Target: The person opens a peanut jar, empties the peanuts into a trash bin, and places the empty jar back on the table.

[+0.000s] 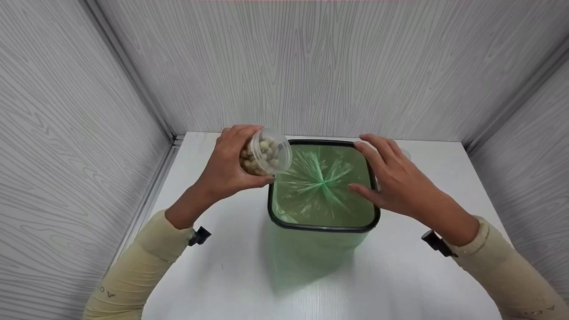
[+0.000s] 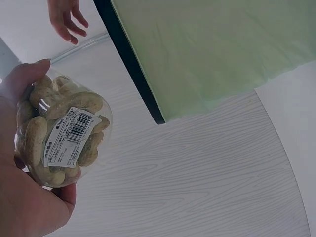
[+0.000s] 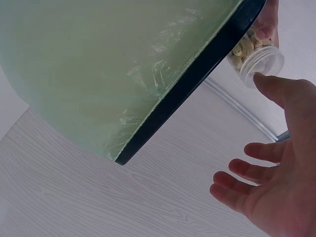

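Note:
My left hand (image 1: 229, 162) grips a clear plastic jar (image 1: 284, 153) of peanuts in their shells (image 2: 37, 136). The jar is tilted with its uncapped, threaded mouth towards the right, close by the bin's left rim. A white barcode label (image 2: 71, 137) is stuck on its base. Between the hands stands a square bin (image 1: 322, 229) with a black rim and a green plastic liner (image 1: 306, 200), which is gathered to a point in the middle. My right hand (image 1: 395, 182) is at the bin's right rim, its fingers spread and holding nothing.
The bin stands on a white table (image 1: 213, 275). Grey wood-grain panels (image 1: 284, 66) close in the back and both sides. Part of a clear, rounded thing (image 1: 406, 154) shows behind my right hand. Both wrists carry small black cameras (image 1: 200, 236).

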A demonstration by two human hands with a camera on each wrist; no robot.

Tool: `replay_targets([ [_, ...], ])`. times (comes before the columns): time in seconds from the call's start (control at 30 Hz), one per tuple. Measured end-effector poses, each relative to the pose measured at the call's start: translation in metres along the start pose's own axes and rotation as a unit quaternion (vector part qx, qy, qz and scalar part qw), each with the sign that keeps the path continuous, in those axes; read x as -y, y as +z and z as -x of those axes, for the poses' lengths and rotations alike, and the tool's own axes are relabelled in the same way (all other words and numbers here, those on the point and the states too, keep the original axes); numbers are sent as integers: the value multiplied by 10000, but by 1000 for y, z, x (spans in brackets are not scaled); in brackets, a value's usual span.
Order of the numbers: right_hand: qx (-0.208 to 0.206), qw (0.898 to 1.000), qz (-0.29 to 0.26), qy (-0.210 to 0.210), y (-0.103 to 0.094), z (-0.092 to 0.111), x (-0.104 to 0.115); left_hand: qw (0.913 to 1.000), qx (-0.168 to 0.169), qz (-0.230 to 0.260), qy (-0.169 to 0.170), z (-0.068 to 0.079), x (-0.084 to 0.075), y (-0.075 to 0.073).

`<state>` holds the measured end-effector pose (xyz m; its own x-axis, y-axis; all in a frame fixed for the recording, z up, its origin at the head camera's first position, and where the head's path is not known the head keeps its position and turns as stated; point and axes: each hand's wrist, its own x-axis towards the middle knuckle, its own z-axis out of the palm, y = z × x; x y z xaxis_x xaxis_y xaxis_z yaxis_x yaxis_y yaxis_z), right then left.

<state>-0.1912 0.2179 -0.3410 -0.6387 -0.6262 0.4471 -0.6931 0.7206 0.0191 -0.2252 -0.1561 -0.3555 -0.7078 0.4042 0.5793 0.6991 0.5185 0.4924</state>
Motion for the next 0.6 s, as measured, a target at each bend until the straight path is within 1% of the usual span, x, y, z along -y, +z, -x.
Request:
replay_targets([
  [0.33, -313, 9993, -94, -185, 1, -3, 2, 9998, 30, -17, 200, -4, -11, 5],
  [0.6, -335, 9991, -181, -181, 0, -6, 8, 9997, 42, -50, 251, -6, -17, 9],
])
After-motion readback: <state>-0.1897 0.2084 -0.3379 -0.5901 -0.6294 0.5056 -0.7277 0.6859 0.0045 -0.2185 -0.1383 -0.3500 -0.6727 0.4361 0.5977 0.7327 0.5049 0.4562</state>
